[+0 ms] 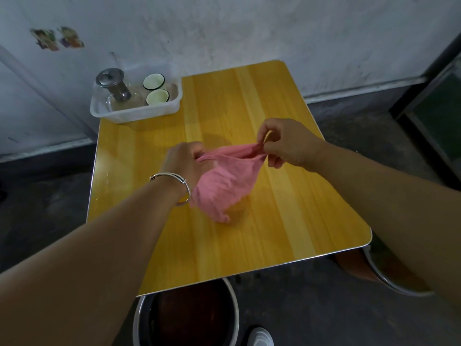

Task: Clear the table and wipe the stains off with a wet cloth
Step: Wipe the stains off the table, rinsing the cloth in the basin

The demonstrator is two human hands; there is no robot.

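left hand (185,161) and right hand (284,143) each pinch a top corner of pink cloth (224,181), hanging above mid yellow table (287,208) | clear tub (134,113) at table's far-left corner | grey wall (249,28) behind table

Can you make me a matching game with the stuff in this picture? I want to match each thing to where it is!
Things:
1. pink cloth
2. silver bracelet
3. white cups
4. clear tub

Places:
a. on the left wrist
b. at the far left corner of the table
c. pinched between the left hand and the right hand
d. inside the tub

Pairs: 1-c, 2-a, 3-d, 4-b
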